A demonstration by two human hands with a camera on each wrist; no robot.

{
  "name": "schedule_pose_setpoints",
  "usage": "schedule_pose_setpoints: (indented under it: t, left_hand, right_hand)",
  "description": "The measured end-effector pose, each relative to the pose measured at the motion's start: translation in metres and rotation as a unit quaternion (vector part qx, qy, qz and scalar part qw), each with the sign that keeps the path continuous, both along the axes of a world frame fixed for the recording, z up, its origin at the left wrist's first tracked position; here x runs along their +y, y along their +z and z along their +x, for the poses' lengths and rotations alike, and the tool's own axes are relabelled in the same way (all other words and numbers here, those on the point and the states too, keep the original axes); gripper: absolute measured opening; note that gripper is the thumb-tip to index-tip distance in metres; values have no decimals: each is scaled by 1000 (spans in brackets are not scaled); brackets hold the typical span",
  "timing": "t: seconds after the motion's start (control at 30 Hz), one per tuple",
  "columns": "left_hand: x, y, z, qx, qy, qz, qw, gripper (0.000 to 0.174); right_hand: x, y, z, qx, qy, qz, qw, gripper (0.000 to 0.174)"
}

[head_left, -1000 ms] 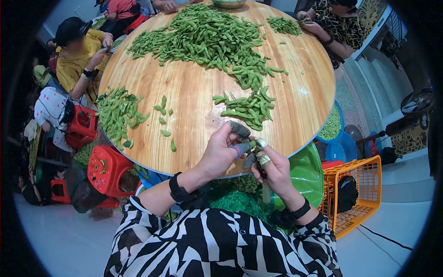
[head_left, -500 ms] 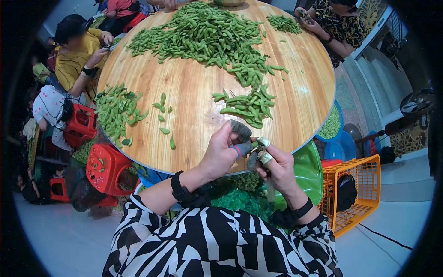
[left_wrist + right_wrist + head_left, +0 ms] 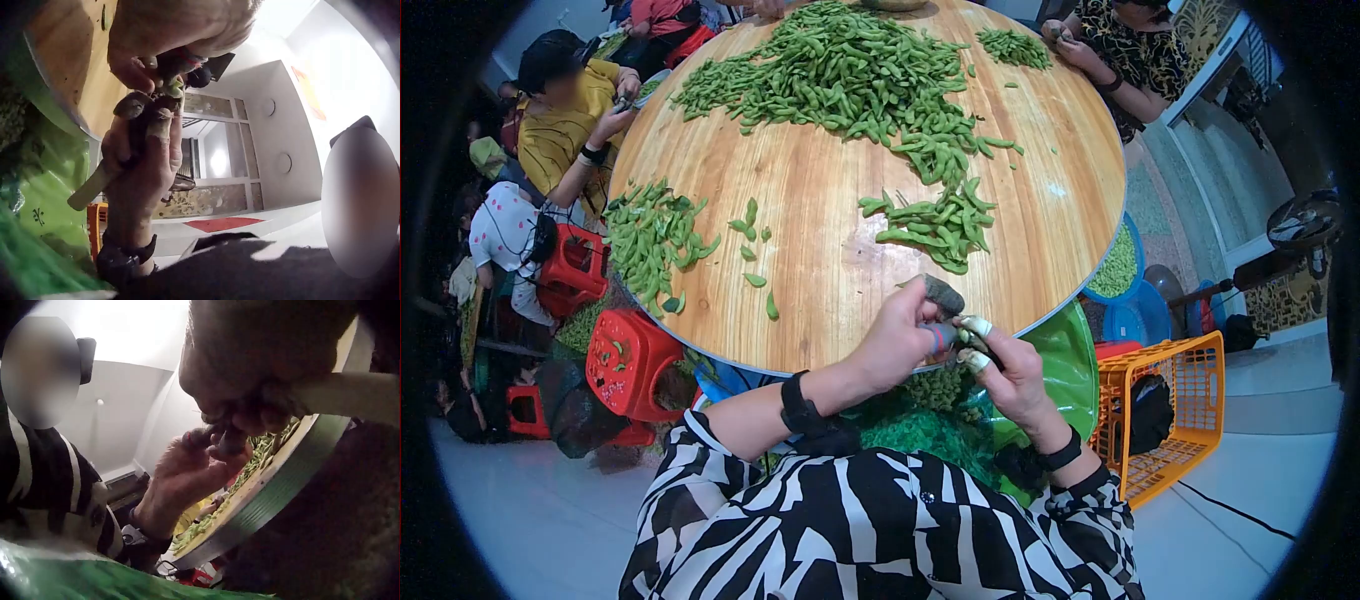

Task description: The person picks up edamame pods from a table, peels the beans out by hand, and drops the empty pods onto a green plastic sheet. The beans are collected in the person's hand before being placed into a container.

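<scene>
Both hands meet at the near edge of the round wooden table (image 3: 800,330). My left hand (image 3: 890,345), with grey coverings on its thumb and finger, pinches a small green pod (image 3: 175,85), partly hidden by the fingers. My right hand (image 3: 1018,385), with pale wrappings on thumb and finger, touches the left fingertips at the pod. Its other fingers curl round a pale, flat handle (image 3: 94,187), whose far end is hidden in the hand. Just beyond the hands lies a small group of green pods (image 3: 945,225).
A large pod heap (image 3: 850,70) covers the table's far part, and another pile (image 3: 650,240) lies left. Right of me are a green bag (image 3: 1060,370), an orange crate (image 3: 1165,410) and blue basins (image 3: 1138,318). Red stools (image 3: 628,365) stand left. Other people sit round the table.
Both my hands have shifted slightly right and towards my body, still together. At the far right, the person in the patterned top has moved their hands a little.
</scene>
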State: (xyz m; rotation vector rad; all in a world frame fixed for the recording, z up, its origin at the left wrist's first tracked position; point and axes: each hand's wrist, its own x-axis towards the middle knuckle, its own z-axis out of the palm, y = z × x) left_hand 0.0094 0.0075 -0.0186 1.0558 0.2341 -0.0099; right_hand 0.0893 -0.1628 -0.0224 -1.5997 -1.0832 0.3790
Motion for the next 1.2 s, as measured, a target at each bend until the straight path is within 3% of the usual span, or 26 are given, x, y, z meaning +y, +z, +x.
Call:
schedule_pose_setpoints:
  t: [0.07,0.1,0.17,0.23,0.3,0.33,0.37,0.43,0.47,0.53,0.6,0.63,0.7,0.8,0.87,0.9,0.97,1.0,1.07,1.2]
  left_hand:
    - [-10,-3,-1,-58,35,177,982,28]
    - [-12,-1,-2,-58,35,177,982,28]
    - [-15,8,-6,-59,1,329,942,25]
    - [-8,18,-13,6,-49,380,924,27]
    - [2,11,-26,-166,-77,610,771,31]
    - [7,19,-33,-163,-48,671,722,28]
    - [21,21,-35,-164,-52,672,720,28]
    - [51,23,-28,-92,-5,812,576,26]
    - [56,23,-23,-89,-3,813,575,26]
    - [64,21,-9,-116,81,735,663,27]
    - [60,9,8,-144,72,727,667,22]
    - [56,-1,16,-172,63,718,671,18]
    - [50,-13,25,-165,47,703,690,20]
    - [47,-5,29,-159,33,732,662,20]
    - [43,11,26,-66,-20,603,795,24]
    - [41,11,25,-68,-23,604,794,24]
    - [35,10,21,22,-20,315,949,24]
    - [33,8,19,22,-21,314,949,24]
    - [29,4,17,-4,-14,166,986,27]
    - [19,1,13,-21,20,118,993,29]
  right_hand:
    - [-4,-3,-4,37,-18,-11,999,36]
    - [-6,-5,-5,12,-31,-18,999,33]
    - [-12,-6,-6,-14,-40,-26,999,31]
    - [-17,-2,-2,-53,-25,-20,998,28]
    - [-21,10,3,-45,-27,-28,998,25]
    - [-25,13,9,-49,48,-85,994,24]
    - [-27,15,12,-52,121,-141,981,22]
    - [-27,13,5,-47,124,-143,981,21]
    - [-25,12,3,-47,129,-144,980,22]
    - [-19,9,2,-51,132,-142,980,23]
    - [-14,2,1,10,88,-46,995,28]
    - [-13,7,1,8,87,-47,995,28]
    - [-11,21,-1,192,32,-121,973,31]
    - [-8,21,-2,247,28,-112,962,33]
    - [-6,14,-1,297,17,-104,949,34]
    - [-3,9,0,326,6,-78,942,34]
    - [-1,6,-1,356,-8,-54,933,35]
    - [0,8,-3,377,-3,-33,926,37]
    - [4,9,-6,404,3,-7,915,40]
    - [6,7,-7,395,26,13,918,40]
